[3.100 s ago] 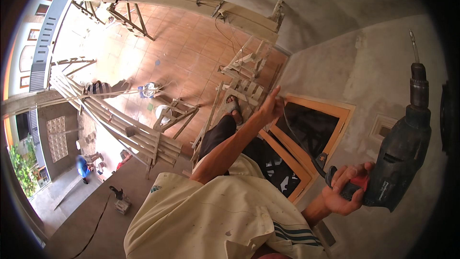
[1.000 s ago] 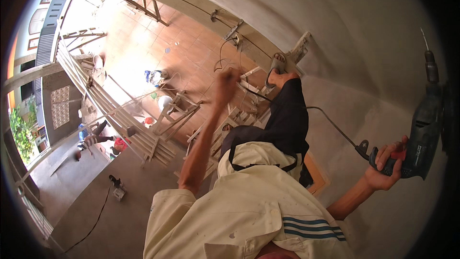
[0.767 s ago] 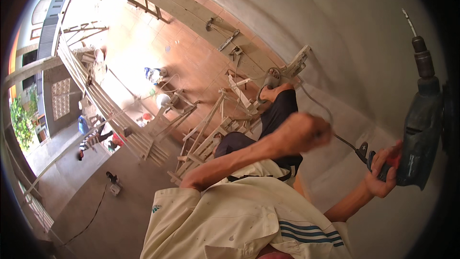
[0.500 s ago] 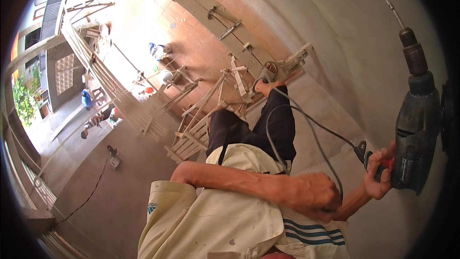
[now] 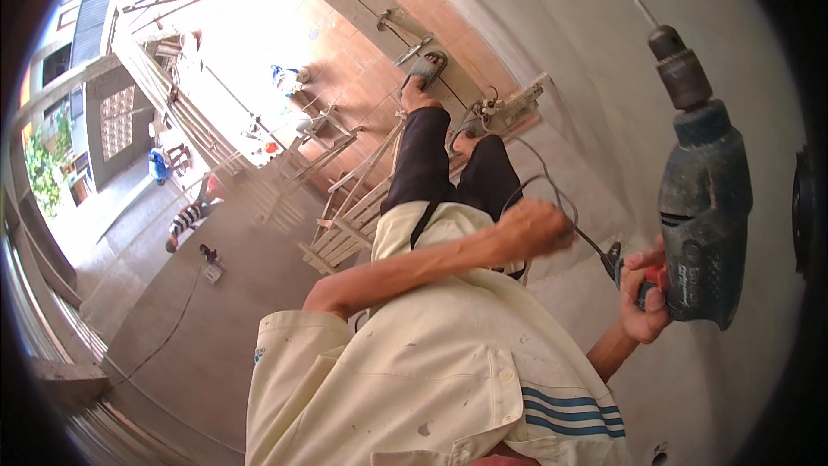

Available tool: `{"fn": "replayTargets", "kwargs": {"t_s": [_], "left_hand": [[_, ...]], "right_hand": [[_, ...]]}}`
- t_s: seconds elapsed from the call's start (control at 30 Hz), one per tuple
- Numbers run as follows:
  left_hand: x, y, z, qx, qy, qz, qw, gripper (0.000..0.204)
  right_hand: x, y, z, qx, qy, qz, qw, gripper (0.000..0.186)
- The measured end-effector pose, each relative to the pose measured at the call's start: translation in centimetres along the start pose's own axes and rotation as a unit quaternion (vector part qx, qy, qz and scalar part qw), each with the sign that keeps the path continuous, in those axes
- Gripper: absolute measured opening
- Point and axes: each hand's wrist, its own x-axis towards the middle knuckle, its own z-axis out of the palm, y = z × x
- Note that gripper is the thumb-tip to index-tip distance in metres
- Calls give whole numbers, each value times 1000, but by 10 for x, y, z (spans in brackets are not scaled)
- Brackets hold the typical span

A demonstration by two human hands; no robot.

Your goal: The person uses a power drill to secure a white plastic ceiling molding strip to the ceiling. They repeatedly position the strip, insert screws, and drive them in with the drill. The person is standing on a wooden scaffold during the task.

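Observation:
My right hand (image 5: 642, 293) grips the handle of a dark blue-grey power drill (image 5: 700, 207) with a red trigger. Its thin bit (image 5: 636, 2) points up along the grey plastered wall (image 5: 552, 26). My left hand (image 5: 536, 229) is closed around the drill's black cord (image 5: 552, 185), which loops up from the handle in front of my waist. Both my legs in dark trousers reach down to a wooden ladder-like scaffold (image 5: 349, 207), with sandalled feet on its rungs.
Far below lie an orange tiled floor (image 5: 366, 47), wooden frames and long planks (image 5: 185, 116), a bucket and small items. A person in blue (image 5: 159, 164) and a person in a striped top (image 5: 185, 217) are on the ground at the left. A cable runs across the concrete (image 5: 172, 328).
My left hand swung from the scaffold across my body, caught the cord and lifted it to waist height. The drill tilted left, nearer the middle. My feet shifted on the rungs.

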Motion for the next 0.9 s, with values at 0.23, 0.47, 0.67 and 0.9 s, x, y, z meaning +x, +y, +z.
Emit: {"fn": "replayTargets", "kwargs": {"t_s": [0.23, 0.47, 0.67, 0.9], "left_hand": [[39, -75, -26, 90, -95, -81, 988, 41], [66, -129, -128, 86, 69, -51, 993, 25], [93, -31, -243, -641, -55, -88, 760, 36], [101, 76, -282, -660, -66, -58, 746, 39]], "right_hand": [[-25, 15, 40, -4, 20, -43, 999, 64], [-51, 6, 107, 99, 190, -19, 977, 71], [-58, 3, 152, 166, 255, -23, 952, 68], [-77, 8, 191, -95, 343, 72, 932, 26]]}}
